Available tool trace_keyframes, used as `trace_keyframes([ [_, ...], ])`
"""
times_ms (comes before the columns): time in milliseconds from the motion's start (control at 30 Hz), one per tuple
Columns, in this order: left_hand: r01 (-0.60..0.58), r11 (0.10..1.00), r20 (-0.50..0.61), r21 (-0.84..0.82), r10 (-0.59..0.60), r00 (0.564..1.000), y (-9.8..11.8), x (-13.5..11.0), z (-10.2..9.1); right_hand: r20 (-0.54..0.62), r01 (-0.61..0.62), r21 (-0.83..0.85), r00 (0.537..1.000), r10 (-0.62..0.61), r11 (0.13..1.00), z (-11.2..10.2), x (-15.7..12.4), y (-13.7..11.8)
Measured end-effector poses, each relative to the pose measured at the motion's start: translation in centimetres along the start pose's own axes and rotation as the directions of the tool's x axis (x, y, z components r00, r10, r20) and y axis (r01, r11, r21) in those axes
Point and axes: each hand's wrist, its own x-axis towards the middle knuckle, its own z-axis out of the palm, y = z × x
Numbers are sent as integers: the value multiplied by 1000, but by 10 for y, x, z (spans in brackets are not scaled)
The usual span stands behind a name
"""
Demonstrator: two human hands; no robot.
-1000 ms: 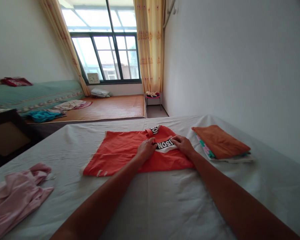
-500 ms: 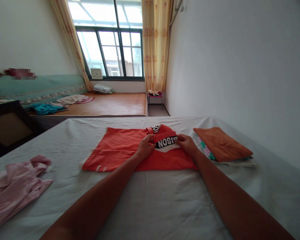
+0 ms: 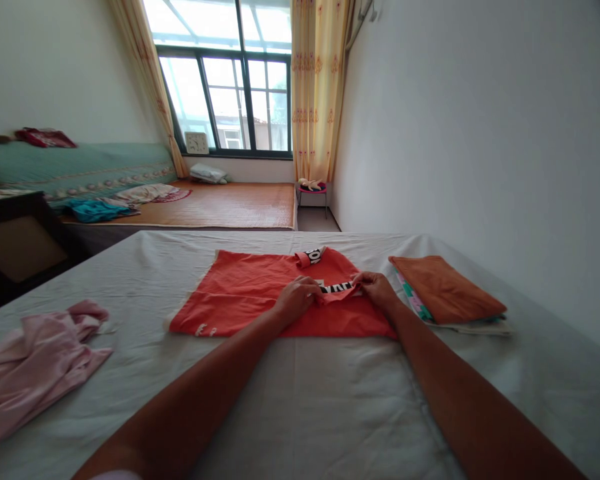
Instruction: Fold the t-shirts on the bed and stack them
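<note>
An orange garment [image 3: 245, 293] with a black-and-white lettered band lies spread flat on the grey-white bed sheet [image 3: 330, 400]. My left hand [image 3: 297, 298] pinches the lettered band at its left end. My right hand [image 3: 377, 288] pinches the same band at its right end. Between the two hands the band is folded toward me, so only a strip of lettering shows. A second lettered strap sticks up at the garment's far edge.
A folded orange cloth [image 3: 445, 287] tops a small stack of folded clothes to the right. A crumpled pink garment [image 3: 40, 360] lies at the left. Beyond the bed are a low wooden platform [image 3: 230, 203], a window, yellow curtains and a white wall on the right.
Both hands lifted the lettered band off the garment and folded it down toward me, hiding most of the lettering. The view tilted slightly.
</note>
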Motion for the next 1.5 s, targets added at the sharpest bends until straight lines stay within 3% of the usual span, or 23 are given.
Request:
trace_keyframes([
  [167,-30,998,63,57,26,998,5,-4,-5,34,-2,-225,999,10,974,-6,-1,2],
  [267,-20,999,83,40,16,996,9,-4,-7,-34,-26,-417,999,13,908,-10,-1,-7],
  [333,2,1000,17,13,-3,1000,12,-2,-8,-124,-9,-520,990,-65,854,-9,-2,-19],
  [400,1,1000,-44,-2,-2,999,15,-1,-6,-143,80,-570,970,-194,818,0,-4,-35],
  [500,-85,995,45,50,83,996,19,-4,1,63,292,-554,949,-310,779,28,-13,-51],
  [600,-176,973,207,146,144,968,20,-11,10,355,414,-546,902,-247,728,58,-24,-50],
  [667,-182,965,262,190,129,956,20,-16,13,433,424,-576,883,-179,699,66,-29,-41],
  [933,-106,969,353,225,21,936,19,-20,11,341,280,-803,940,20,526,44,-27,-17],
  [1167,-64,979,331,192,-4,943,16,-20,2,239,182,-839,970,47,513,40,-29,-17],
  [1300,-75,981,345,179,9,939,13,-19,-4,212,174,-844,977,17,508,36,-27,-15],
  [1433,-97,981,324,166,38,945,12,-20,-5,148,174,-844,985,-92,508,34,-27,-19],
  [1500,-94,983,314,160,40,949,12,-20,-5,174,219,-833,975,-135,508,34,-29,-26],
])
